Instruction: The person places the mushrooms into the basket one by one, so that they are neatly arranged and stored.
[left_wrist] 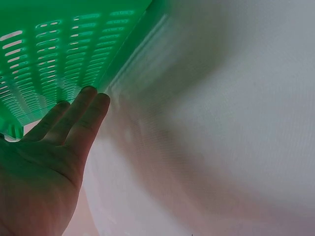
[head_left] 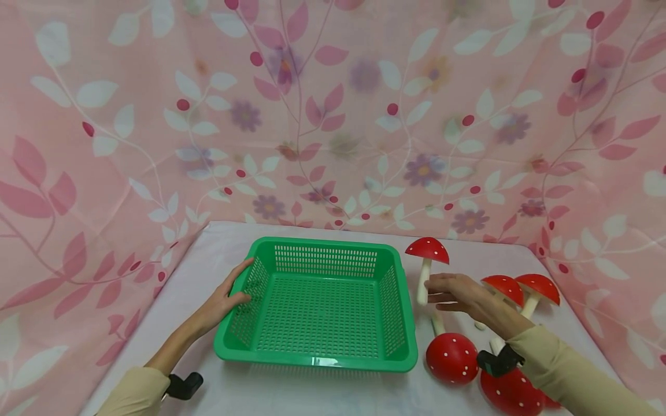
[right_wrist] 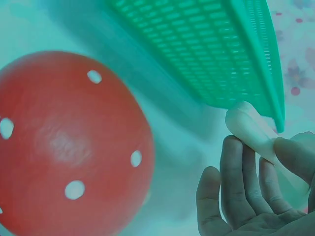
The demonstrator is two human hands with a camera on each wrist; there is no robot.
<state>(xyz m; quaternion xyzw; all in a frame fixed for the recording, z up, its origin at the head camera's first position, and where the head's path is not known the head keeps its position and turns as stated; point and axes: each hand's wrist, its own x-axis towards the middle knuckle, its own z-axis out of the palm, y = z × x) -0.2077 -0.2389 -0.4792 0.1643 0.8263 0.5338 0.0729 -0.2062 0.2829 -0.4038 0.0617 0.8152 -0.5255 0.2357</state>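
Note:
A green plastic basket with slotted walls stands on the white cloth. At its left side, my left hand holds the rim, thumb over the inner side. Three fingers lie along the outer wall in the left wrist view. My right hand pinches the pale stem of a toy mushroom, its white-dotted red cap upward, just right of the basket. In the right wrist view the stem sits between thumb and fingers; its cap is out of that view.
Below my right hand lies another red toy mushroom, also large in the right wrist view. More mushrooms lie farther right, partly behind my forearm. Pink floral fabric hangs behind and beside the table.

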